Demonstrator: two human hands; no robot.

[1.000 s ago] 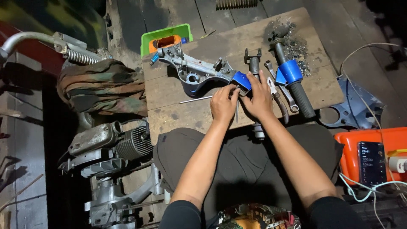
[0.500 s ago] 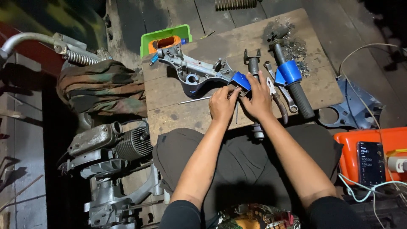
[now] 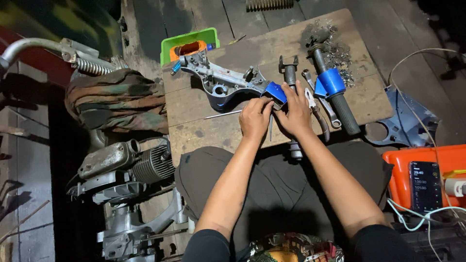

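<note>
Both hands meet on the wooden board [image 3: 228,126]. The left hand [image 3: 255,118] and the right hand [image 3: 296,114] curl their fingers around the blue end of a grey metal part [image 3: 228,82]. A thin rod [image 3: 270,127] pokes down between them.

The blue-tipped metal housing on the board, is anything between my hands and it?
Nothing visible: the left hand and right hand already rest at the blue end of the metal housing. A thin rod lies beside them.
</note>
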